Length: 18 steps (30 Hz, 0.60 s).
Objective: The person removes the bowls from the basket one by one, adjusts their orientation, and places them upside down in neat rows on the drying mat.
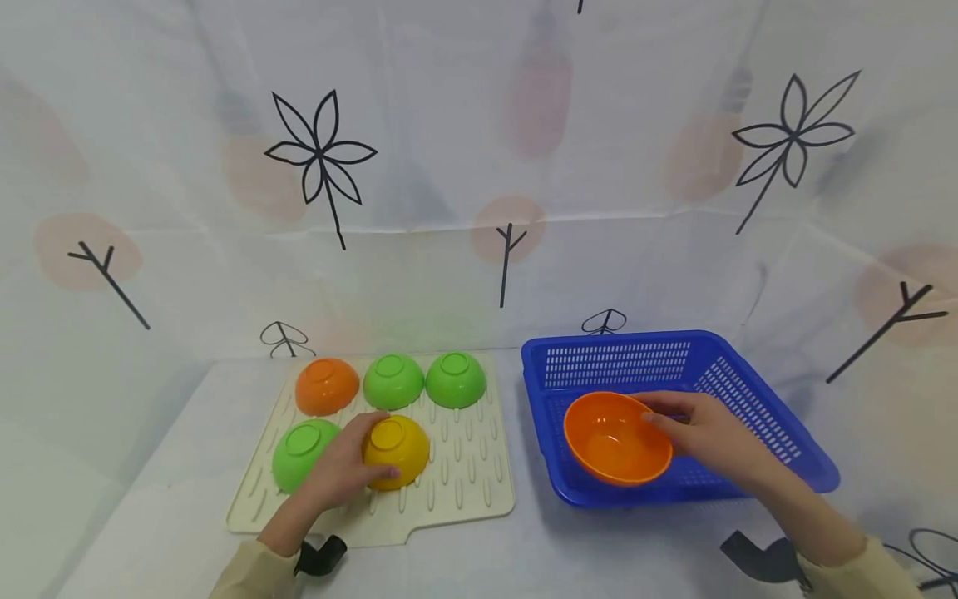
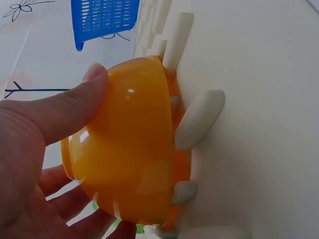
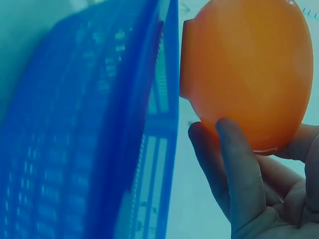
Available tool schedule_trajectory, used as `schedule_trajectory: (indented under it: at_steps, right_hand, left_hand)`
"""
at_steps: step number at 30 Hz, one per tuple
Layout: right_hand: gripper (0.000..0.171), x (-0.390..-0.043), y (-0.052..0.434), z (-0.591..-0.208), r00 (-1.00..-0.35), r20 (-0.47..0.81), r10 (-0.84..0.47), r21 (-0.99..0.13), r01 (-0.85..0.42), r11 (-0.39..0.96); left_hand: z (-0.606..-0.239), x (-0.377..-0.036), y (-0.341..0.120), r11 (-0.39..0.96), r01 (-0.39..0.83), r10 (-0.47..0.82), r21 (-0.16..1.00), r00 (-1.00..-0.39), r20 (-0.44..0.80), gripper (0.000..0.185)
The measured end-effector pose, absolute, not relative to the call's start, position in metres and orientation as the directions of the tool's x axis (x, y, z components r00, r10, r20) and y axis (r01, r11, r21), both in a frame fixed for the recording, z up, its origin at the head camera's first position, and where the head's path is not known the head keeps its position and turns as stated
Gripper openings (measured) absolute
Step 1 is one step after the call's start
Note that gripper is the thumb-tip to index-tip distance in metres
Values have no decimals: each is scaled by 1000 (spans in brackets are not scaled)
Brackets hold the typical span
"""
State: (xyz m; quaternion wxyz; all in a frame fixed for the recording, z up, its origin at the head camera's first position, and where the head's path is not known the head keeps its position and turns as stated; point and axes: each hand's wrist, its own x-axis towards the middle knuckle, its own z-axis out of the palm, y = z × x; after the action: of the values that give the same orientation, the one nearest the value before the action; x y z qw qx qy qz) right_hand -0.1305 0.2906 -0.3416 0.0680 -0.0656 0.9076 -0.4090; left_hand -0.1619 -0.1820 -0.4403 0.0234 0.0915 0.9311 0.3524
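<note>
My left hand (image 1: pixel 340 467) grips an upside-down yellow bowl (image 1: pixel 402 456) that sits on a cream pegged drying mat (image 1: pixel 464 491). In the left wrist view, thumb and fingers spread around the yellow bowl (image 2: pixel 129 139), whose rim rests against the pegs (image 2: pixel 199 119). With its thumb at the rim and fingers behind, my right hand (image 1: pixel 711 433) holds an orange bowl (image 1: pixel 609 445) tilted, its inside facing me. This orange bowl (image 3: pixel 249 74) is over the front part of a blue basket (image 1: pixel 557 462) in the head view; its base faces the basket wall in the right wrist view.
Upside down on the mat are another orange bowl (image 1: pixel 327 388), two green bowls along the back, the nearer-right one (image 1: pixel 455 381) included, and a green bowl (image 1: pixel 299 453) left of my left hand. A patterned white cloth (image 1: pixel 449 274) hangs behind the table.
</note>
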Motion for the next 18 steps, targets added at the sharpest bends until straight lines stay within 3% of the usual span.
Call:
schedule_trajectory:
  at_steps: [18]
  right_hand:
    - [40,-119,234,-358,-974,-82,-213,-873,-33,487]
  left_hand:
    - [-436,-161,-181,754,155,202,638,-979,-1,80]
